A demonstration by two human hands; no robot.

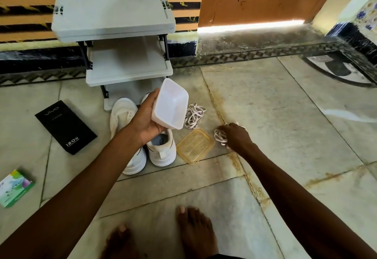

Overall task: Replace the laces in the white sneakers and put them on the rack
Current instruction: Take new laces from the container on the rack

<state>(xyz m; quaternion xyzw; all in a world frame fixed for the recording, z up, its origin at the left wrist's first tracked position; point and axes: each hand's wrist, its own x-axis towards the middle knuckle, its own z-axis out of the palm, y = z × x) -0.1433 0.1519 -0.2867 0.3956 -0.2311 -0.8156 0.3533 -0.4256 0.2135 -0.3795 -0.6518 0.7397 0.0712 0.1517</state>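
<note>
Holding the white tub (170,104) up in my left hand (145,122), fingers and thumb wrapped round its side, open mouth tilted toward me. My right hand (237,136) is down at the floor tiles, fingers curled round one lace bundle (219,136). The second lace bundle (193,115) lies loose on the floor, just right of the sneakers and past the amber lid (194,145), which sits flat between the sneakers and my right hand. The white sneakers (162,148) stand side by side on the floor right in front of the grey rack (126,69), heels toward me, partly hidden by my left arm. Off to the left there's a black phone box (65,127), and a green box (14,187) nearer me.
</note>
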